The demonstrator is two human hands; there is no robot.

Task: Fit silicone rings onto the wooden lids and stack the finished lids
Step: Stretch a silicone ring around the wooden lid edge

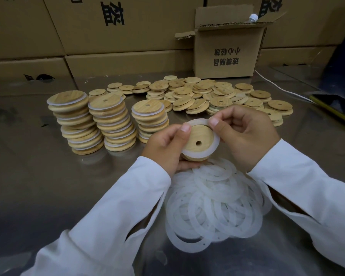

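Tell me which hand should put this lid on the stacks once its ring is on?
Probably the left hand. It grips the lid from underneath, and the finished stacks stand on its side. The right hand only pinches the ring.

The small carton (225, 56) carries mirrored print — seemingly 小心轻放 over 玻璃制品; stacked cartons (116, 36) show unreadable characters.
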